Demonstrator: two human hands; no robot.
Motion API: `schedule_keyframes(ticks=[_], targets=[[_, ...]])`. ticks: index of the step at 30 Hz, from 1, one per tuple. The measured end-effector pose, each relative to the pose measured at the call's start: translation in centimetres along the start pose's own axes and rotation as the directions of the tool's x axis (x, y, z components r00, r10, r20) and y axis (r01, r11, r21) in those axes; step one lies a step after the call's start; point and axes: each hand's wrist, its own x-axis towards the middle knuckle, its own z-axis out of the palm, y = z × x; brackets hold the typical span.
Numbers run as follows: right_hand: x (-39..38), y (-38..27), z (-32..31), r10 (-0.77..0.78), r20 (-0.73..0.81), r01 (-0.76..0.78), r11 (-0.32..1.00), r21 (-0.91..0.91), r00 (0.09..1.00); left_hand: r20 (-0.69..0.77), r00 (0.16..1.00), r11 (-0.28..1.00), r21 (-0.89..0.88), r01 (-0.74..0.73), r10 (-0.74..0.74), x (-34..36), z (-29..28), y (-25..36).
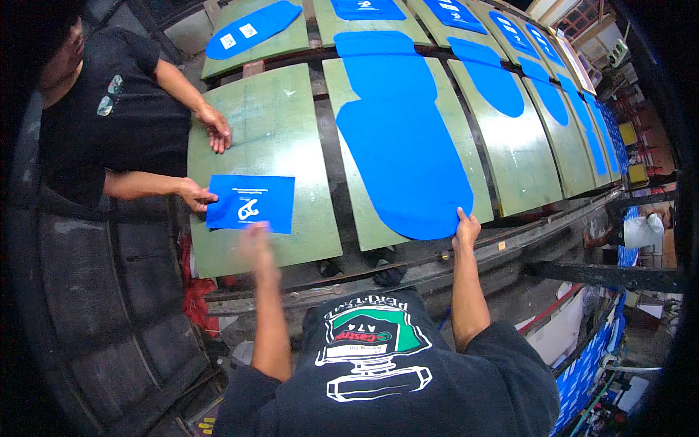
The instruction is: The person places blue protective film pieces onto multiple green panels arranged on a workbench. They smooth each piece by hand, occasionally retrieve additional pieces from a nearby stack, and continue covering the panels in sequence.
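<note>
A long blue fabric piece (404, 164) with a rounded near end lies flat over a green board (462, 156) in front of me. At its near right edge, my right hand (467, 227) pinches the cloth between thumb and fingers. My left hand (258, 251) is smeared by motion just below a small blue rectangular cloth (273, 191) with white print. Whether it touches that cloth I cannot tell. A co-worker's hand (195, 194) grips the rectangle's left edge; their other hand (215, 127) hovers by the left green board (269, 109).
More green boards (520, 164) run off to the right and back, bearing blue fabric pieces (489, 84), some printed. Dark gaps separate the boards. A metal rail (408, 280) runs along the near side. The co-worker (120, 109) stands at the left; red cloth (196, 291) hangs below the left board.
</note>
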Motion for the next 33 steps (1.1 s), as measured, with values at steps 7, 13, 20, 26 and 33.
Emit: schedule_keyframes(ticks=[7,13,20,26,33], targets=[[0.1,-2.6,0.2,0.039,0.228,-0.055,0.997,0.060,0.973,0.652,0.434,0.627,0.083,0.775,-0.622,-9.7,19.4,-5.7],[2.7,-2.1,-1.8,-0.023,0.210,0.021,1.000,0.014,0.977,0.453,0.791,0.802,-0.233,0.551,-0.412,-10.2,25.8,-8.6],[7.7,-0.4,-4.4,-0.055,0.300,0.141,0.952,-0.272,0.952,0.283,0.928,0.954,-0.104,0.280,-0.242,-11.5,27.2,-6.7],[7.4,-2.2,-5.3,0.097,0.358,0.008,0.960,-0.281,0.929,0.293,0.877,0.911,-0.041,0.410,-0.381,-10.3,26.4,-8.1],[5.8,-4.4,-3.0,0.104,0.434,-0.077,0.994,-0.080,0.895,0.224,0.938,0.932,-0.188,0.308,-0.265,-10.8,26.0,-7.4]])
